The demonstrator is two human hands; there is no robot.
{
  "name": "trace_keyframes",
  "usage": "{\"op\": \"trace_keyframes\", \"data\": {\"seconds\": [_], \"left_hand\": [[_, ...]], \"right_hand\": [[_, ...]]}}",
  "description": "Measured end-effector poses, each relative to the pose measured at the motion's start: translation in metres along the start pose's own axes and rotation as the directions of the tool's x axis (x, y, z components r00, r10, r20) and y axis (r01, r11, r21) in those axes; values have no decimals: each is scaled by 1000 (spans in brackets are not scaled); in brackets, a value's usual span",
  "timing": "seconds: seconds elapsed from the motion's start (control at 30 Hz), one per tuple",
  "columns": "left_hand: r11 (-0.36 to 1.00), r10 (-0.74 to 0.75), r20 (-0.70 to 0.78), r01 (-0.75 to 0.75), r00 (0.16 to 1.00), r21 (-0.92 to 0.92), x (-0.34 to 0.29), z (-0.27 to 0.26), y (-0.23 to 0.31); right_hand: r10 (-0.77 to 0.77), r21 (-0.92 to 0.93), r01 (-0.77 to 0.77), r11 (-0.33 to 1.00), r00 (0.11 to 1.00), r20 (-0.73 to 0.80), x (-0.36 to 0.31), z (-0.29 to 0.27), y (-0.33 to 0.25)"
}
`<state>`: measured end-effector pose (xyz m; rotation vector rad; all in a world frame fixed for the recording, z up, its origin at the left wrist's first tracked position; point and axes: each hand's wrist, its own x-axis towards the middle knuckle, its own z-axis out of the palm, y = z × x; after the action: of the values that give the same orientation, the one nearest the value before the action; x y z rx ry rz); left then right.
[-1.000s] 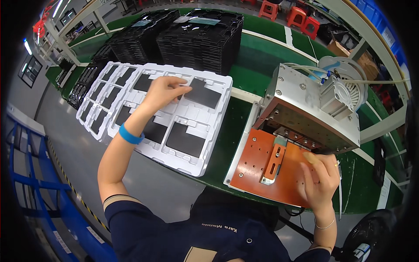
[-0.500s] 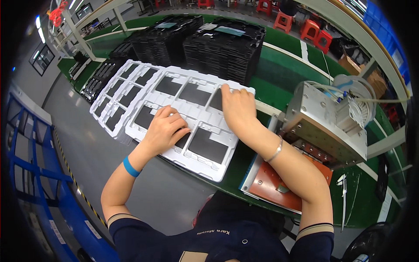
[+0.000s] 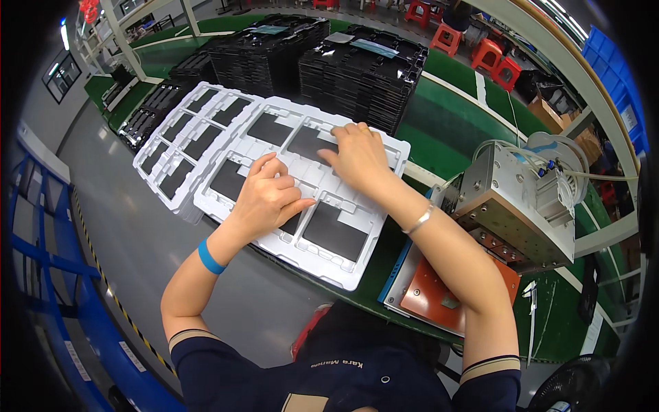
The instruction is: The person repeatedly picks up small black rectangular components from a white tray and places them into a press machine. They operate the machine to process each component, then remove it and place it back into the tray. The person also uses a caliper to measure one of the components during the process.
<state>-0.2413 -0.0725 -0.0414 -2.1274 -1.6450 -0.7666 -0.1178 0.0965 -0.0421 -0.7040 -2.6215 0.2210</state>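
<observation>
A white molded tray (image 3: 321, 272) lies before me, with a flat dark sheet in each of several compartments. My left hand (image 3: 266, 198) is above its near row, fingers bent and thumb apart, with nothing visible between them. Part of a near-row compartment is hidden under it. Over the far row is my right hand (image 3: 358, 155), its thumb apart from the fingers beside the middle dark sheet (image 3: 307, 143). I cannot tell whether its fingertips touch the tray. The near-right dark sheet (image 3: 335, 232) lies uncovered in its compartment.
A second white tray (image 3: 184, 152) adjoins on the left. Stacks of black trays (image 3: 360, 79) stand behind. To the right are a metal machine (image 3: 515, 199), an orange-brown plate (image 3: 434, 295) and a caliper (image 3: 532, 312) on the green bench.
My right hand has shifted left from the far-right compartment toward the middle one, its thumb now spread. My left hand has moved slightly right, fingers more curled.
</observation>
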Motion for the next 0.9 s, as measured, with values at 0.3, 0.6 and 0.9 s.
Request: {"op": "trace_keyframes", "data": {"seconds": [0.3,0.6,0.9], "left_hand": [[999,3,22,-4,1000,32,-6,-4,-2],[992,107,-112,-99,988,73,31,-14,-1],[992,68,47,-63,997,-111,93,79,34]], "right_hand": [[326,17,-341,940,912,250,39,4,-36],[-66,374,211,903,929,-365,-37,-98,-19],[427,638,-308,706,904,-35,-233,-195,30]]}}
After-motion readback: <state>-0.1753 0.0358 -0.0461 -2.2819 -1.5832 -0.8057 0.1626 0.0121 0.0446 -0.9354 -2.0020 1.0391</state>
